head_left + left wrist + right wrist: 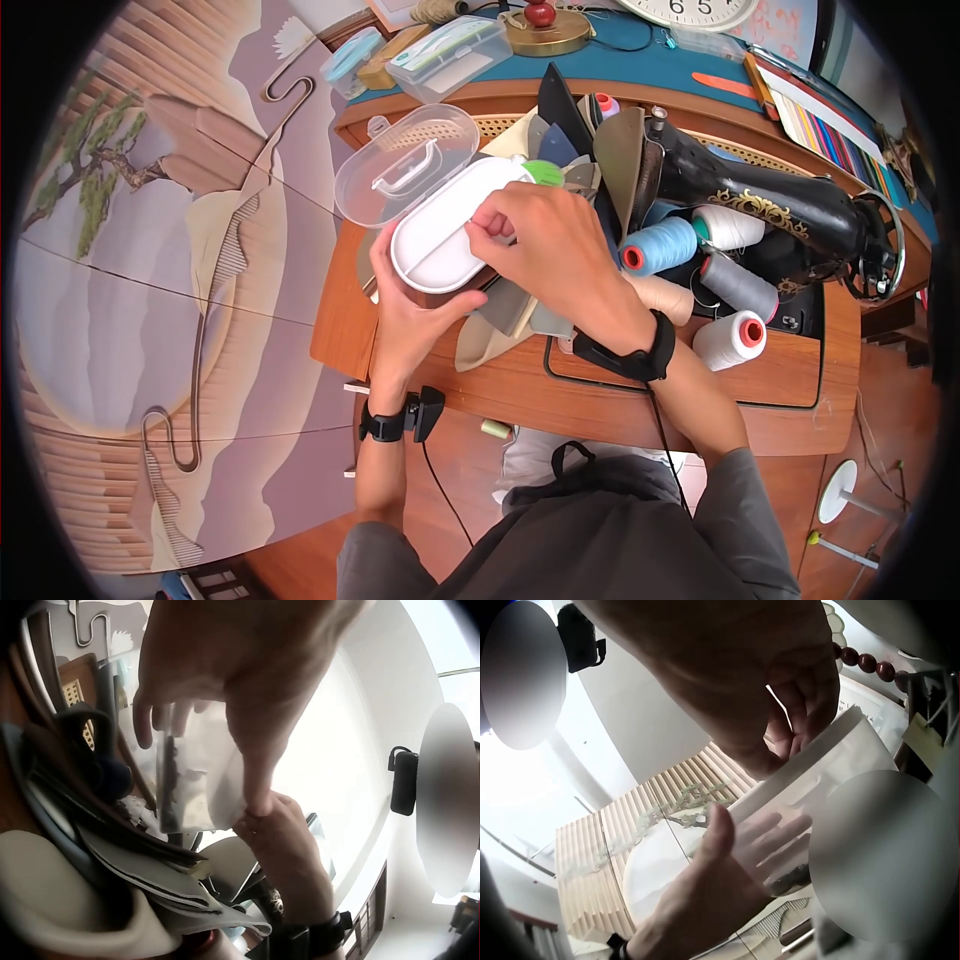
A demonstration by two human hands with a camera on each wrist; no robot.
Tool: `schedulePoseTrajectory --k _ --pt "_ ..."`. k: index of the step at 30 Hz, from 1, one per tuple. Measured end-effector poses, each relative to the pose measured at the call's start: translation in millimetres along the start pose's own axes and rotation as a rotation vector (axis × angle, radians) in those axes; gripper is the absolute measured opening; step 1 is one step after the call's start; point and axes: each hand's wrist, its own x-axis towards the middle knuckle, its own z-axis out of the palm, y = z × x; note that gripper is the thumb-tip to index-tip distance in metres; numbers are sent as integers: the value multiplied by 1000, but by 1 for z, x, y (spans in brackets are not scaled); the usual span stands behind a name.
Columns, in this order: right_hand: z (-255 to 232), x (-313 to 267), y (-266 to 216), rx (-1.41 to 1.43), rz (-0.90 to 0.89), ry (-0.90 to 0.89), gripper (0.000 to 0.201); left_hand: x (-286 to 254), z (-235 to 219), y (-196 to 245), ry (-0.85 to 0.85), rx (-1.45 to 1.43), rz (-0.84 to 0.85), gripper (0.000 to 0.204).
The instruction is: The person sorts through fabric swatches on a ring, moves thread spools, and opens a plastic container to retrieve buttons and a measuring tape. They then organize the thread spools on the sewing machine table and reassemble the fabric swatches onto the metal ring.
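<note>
My left hand holds an oval plastic box from below and the side, its fingers along one wall and its thumb at the other. The box's clear wall shows in the left wrist view, with dark shapes behind it. On top sits a white oval tray with a lengthwise divider. My right hand reaches over the tray, finger and thumb pinching near the divider. Its fingertips meet the rim in the right wrist view, and whatever lies between them is hidden. A green leaf-shaped piece shows at the tray's far end.
A clear lid with a handle stands open beside the box. Fabric swatches lie under the hands. To the right are several thread spools and a black sewing machine. A landscape-painted folding screen stands left of the wooden table.
</note>
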Motion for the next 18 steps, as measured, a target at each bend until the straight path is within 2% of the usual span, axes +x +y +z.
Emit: schedulePoseTrajectory --k 3,6,10,12,13,14,18 --pt "-4 3 2 18 -47 75 12 5 -7 -13 -18 51 -90 88" --pt "-11 6 5 31 -65 77 14 7 -7 -11 -34 170 -48 88" --pt "-29 12 -2 172 8 93 15 4 -9 -15 -6 164 -34 87" --pt "-29 13 -2 208 24 113 16 3 -10 -15 -12 61 -107 87" --pt "-26 14 0 284 19 204 16 2 -10 -17 -12 60 -106 87" --pt "-24 16 0 360 13 293 16 2 -12 -22 -15 100 -55 88" --pt "-29 19 2 439 56 330 19 -2 -11 -18 0 168 69 86"
